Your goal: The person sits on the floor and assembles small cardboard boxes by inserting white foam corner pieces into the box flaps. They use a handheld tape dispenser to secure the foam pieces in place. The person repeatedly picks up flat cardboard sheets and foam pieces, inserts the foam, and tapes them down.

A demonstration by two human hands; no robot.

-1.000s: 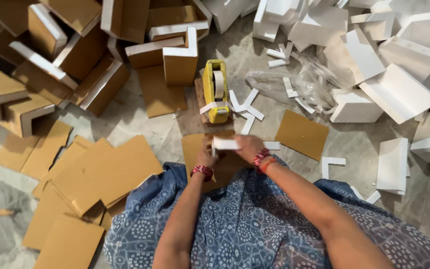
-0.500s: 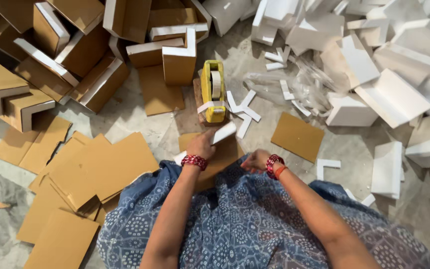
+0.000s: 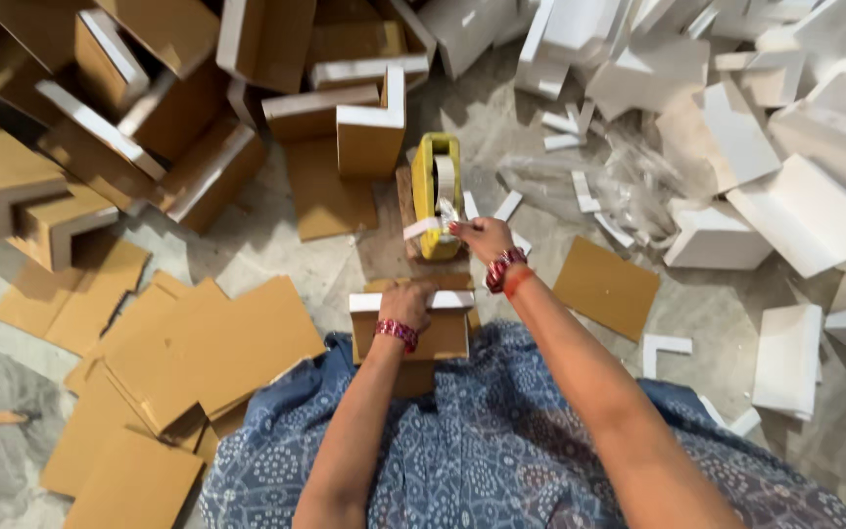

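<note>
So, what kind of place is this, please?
Probably a small packing workshop, with work done on the floor. Stacks of flat cardboard sheets, heaps of white foam corner pieces and a yellow tape dispenser lie around the seated person.

Left hand (image 3: 405, 304) curled palm-down; right hand (image 3: 480, 238) reaches forward (fingers pinched).

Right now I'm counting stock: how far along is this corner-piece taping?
Done: a heap of cardboard-and-foam corner pieces. In hand: left hand steadies a piece; right hand pulls tape from the yellow dispenser. Left: flat cardboard sheets and bare white foam blocks.
</note>
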